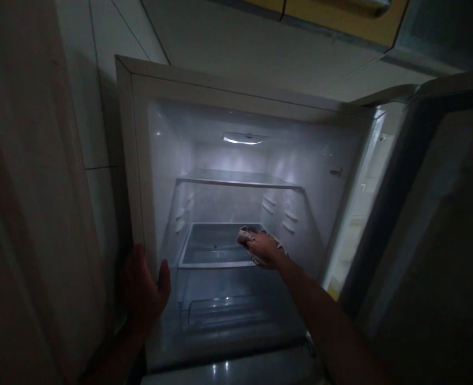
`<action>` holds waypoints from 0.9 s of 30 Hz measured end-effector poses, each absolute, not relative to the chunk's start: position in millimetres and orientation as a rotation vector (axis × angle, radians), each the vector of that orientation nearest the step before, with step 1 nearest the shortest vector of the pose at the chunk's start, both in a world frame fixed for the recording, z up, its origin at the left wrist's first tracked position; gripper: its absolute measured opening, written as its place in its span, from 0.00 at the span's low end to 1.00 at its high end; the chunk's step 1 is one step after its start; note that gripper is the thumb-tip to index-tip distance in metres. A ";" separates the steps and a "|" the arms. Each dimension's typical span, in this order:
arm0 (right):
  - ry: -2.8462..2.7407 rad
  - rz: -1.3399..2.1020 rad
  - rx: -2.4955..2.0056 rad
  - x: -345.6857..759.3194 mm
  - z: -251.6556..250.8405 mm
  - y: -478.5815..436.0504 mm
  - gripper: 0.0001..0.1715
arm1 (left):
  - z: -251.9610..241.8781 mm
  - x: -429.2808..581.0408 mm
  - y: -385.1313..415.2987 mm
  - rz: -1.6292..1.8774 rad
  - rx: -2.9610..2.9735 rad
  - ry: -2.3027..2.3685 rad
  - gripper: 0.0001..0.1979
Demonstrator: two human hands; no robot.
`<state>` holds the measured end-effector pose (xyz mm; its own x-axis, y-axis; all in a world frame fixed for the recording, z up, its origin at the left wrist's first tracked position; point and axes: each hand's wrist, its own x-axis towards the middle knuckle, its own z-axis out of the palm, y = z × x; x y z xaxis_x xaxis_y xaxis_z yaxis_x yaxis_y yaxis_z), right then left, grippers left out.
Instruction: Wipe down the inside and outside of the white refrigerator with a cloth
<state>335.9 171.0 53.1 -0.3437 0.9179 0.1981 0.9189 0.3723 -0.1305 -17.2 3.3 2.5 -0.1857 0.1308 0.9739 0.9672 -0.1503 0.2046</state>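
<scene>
An open, lit fridge point(140, 160) stands in front of me with bare glass shelves. My right hand point(262, 247) reaches inside and is closed on a crumpled cloth point(247, 234), pressed on the right part of the middle glass shelf point(212, 248). My left hand point(144, 289) rests against the fridge's left front frame, thumb apart from the fingers, holding nothing. An upper shelf point(236, 179) sits above, under the interior lamp point(244, 139).
The fridge door point(420, 214) stands open to the right. A clear drawer point(228, 313) lies below the middle shelf. A tiled wall point(95, 107) is at the left, with a pale panel point(20, 187) nearer me. Yellow cabinets point(340, 16) hang overhead.
</scene>
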 end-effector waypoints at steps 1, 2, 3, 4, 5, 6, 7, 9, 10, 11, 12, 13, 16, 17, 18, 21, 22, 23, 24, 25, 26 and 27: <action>-2.357 -0.004 -1.703 335.0 53.7 181.6 0.32 | 3.0 -17.0 3.0 -1.410 -1.310 -1.356 0.45; -2.334 -0.001 -1.742 331.1 54.5 191.7 0.33 | 3.5 -16.9 3.0 -1.393 -1.305 -1.353 0.45; -2.324 0.006 -1.760 323.9 55.3 201.1 0.35 | 3.8 -16.8 3.1 -1.377 -1.299 -1.350 0.45; -2.324 0.015 -1.762 313.2 56.0 209.5 0.36 | 4.0 -16.7 3.2 -1.365 -1.288 -1.350 0.45; -2.332 0.026 -1.752 299.0 56.7 216.6 0.37 | 4.1 -16.5 3.5 -1.357 -1.276 -1.350 0.45; -2.350 0.038 -1.726 281.5 57.2 222.1 0.37 | 4.0 -16.3 3.7 -1.350 -1.267 -1.352 0.45; -2.375 0.048 -1.686 261.2 57.5 225.7 0.36 | 3.9 -16.1 3.8 -1.343 -1.260 -1.352 0.45; -2.447 0.071 -1.565 215.2 56.8 226.5 0.35 | 3.1 -15.8 3.9 -1.327 -1.255 -1.350 0.45; -2.486 0.086 -1.492 192.1 55.8 223.8 0.35 | 2.4 -15.8 3.9 -1.319 -1.258 -1.353 0.46; -2.518 0.100 -1.421 170.7 54.4 219.3 0.35 | 1.6 -15.8 3.8 -1.315 -1.262 -1.358 0.46; -2.541 0.114 -1.361 152.5 52.6 213.6 0.36 | 0.8 -16.0 3.7 -1.315 -1.262 -1.364 0.46; -2.555 0.126 -1.316 138.5 50.6 207.2 0.37 | -0.1 -16.2 3.6 -1.317 -1.265 -1.371 0.46; -2.581 0.154 -1.238 125.6 45.1 188.6 0.39 | -1.3 -17.3 3.1 -1.332 -1.259 -1.377 0.46; -2.602 0.163 -1.210 130.3 43.8 183.3 0.39 | -1.1 -17.7 2.9 -1.335 -1.260 -1.373 0.46; -2.631 0.172 -1.175 138.2 42.9 178.5 0.39 | -0.5 -18.0 2.6 -1.341 -1.264 -1.373 0.46; -2.716 0.196 -1.072 175.2 42.4 168.8 0.38 | 2.4 -18.2 1.2 -1.366 -1.292 -1.396 0.45; -2.726 0.200 -1.064 190.5 42.9 167.9 0.37 | 3.4 -18.1 0.7 -1.375 -1.302 -1.404 0.45; -2.721 0.198 -1.079 206.9 43.4 168.6 0.37 | 4.3 -17.9 0.1 -1.381 -1.308 -1.404 0.45; -2.699 0.189 -1.121 224.2 43.9 171.0 0.36 | 4.9 -17.7 -0.4 -1.385 -1.311 -1.399 0.45; -2.664 0.175 -1.189 242.1 44.2 174.9 0.36 | 5.3 -17.6 -0.7 -1.383 -1.314 -1.392 0.46; -2.618 0.154 -1.277 259.9 44.4 180.2 0.36 | 5.2 -17.5 -0.9 -1.380 -1.313 -1.383 0.46; -2.564 0.128 -1.377 277.0 44.3 186.4 0.37 | 4.9 -17.6 -0.9 -1.374 -1.312 -1.375 0.47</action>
